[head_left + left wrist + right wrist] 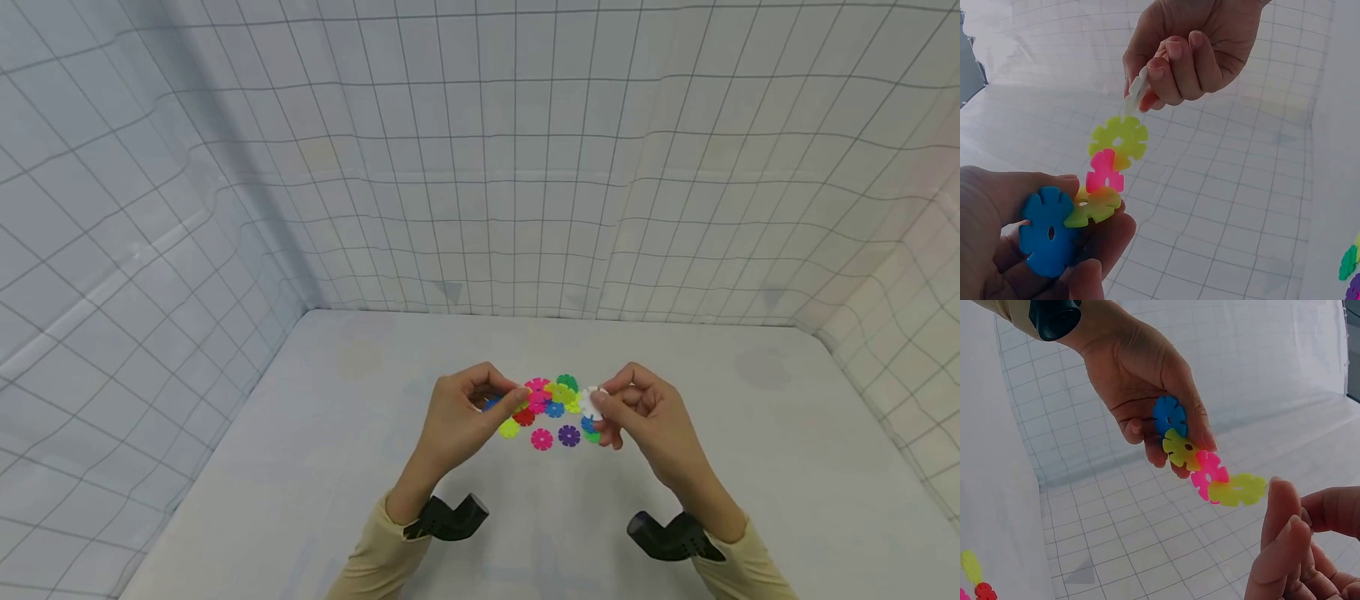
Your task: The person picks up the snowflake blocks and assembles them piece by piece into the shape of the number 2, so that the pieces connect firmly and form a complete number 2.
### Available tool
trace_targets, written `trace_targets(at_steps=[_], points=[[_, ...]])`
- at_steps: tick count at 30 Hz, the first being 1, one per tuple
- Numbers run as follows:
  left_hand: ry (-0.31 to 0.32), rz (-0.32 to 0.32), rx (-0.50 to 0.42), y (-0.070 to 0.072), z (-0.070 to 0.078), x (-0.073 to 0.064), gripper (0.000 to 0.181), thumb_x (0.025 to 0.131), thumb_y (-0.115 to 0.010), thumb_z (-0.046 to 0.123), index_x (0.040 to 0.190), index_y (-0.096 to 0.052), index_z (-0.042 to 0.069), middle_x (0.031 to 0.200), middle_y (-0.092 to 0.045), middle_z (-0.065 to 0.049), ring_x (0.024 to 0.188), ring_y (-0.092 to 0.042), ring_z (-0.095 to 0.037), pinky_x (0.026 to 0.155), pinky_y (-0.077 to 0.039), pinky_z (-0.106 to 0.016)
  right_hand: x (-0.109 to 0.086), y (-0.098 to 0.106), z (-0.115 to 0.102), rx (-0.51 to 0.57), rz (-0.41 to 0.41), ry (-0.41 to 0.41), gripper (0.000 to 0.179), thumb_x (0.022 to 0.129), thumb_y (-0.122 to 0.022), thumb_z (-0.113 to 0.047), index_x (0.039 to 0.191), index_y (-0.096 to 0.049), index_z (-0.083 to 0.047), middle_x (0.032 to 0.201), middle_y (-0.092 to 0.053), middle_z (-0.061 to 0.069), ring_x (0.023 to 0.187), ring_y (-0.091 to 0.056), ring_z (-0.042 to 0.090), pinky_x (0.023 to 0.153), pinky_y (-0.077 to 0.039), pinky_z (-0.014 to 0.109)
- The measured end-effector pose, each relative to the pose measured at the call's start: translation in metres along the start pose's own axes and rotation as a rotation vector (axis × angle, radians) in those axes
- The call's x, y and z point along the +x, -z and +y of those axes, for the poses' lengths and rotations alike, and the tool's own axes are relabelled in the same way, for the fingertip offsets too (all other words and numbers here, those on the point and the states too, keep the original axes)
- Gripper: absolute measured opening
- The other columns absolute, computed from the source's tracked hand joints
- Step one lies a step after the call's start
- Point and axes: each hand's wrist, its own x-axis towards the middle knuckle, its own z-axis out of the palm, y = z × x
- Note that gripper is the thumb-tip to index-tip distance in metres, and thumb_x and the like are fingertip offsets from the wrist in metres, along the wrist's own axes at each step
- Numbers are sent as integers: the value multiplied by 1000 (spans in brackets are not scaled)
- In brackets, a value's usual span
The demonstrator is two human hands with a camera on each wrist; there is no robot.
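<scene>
Cream sleeves (378, 560) are nearest the head cam, w/ a black wrist cam (453, 518) at each cuff, just behind the hands. L hand (461, 415) pinches one end of a disc chain (1208, 467) btwn thumb & fingers; R hand (654, 415) pinches a white disc (590, 402) at the other end, other fingers curled in. Chain spans the gap btwn the hands, held up off the white table (300, 467).

L wrist view gives the order, L palm outward: blue disc (1040, 244), yellow disc (1099, 211), pink disc (1099, 181), 2nd yellow one (1138, 134), then the white, approx. edge-on at R fingertips. Can't tell if white is slotted into its neighbour or only touching. R wrist view hides the white behind R fingers but shows the blue tucked in by L palm.

Head view has the most loose pcs, on the table below & btwn the hands: red disc (525, 419) & lime disc (509, 429) near L thumb; magenta disc (537, 444) & purple disc (564, 440) closer to the person; small green disc (592, 437) partly behind R fingers; dk green disc (570, 381) beyond. Wrist views catch only a few at the edge. Grid-lined sheeting (495, 192) stands beyond both hands.
</scene>
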Motion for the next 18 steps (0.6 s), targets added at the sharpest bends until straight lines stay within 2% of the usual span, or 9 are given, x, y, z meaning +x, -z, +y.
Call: trace_targets(at_steps=[2,10,13,18], points=[[-23,3,28,-2,-12,0,9,84,-74,14,82,-67,8,77,-70,4,67,-64,-11,56,-50,-27,0,0,1,-9,-2,-6,17,91,-62,-3,93,-49,8,69,-65,14,51,-60,23,47,-50,30],[-69,0,131,-3,-13,0,10,82,-76,16,82,-68,11,81,-70,7,67,-60,-6,56,-49,-25,0,-2,4,-41,-10,-3,17,91,-63,-5,94,-50,6,72,-65,19,54,-62,23,47,-51,31],[-61,-21,140,-3,-12,1,10,81,-77,17,85,-68,12,83,-69,9,69,-59,-6,59,-50,-28,0,-3,4,-47,-17,25,16,91,-63,-4,94,-51,6,72,-65,17,54,-62,23,47,-51,31],[-8,-46,140,-3,-12,0,16,80,-78,18,91,-67,14,85,-68,11,74,-59,-5,64,-51,-32,-1,-5,5,-53,-23,88,12,91,-62,0,94,-52,5,72,-65,15,55,-62,23,47,-51,31]])
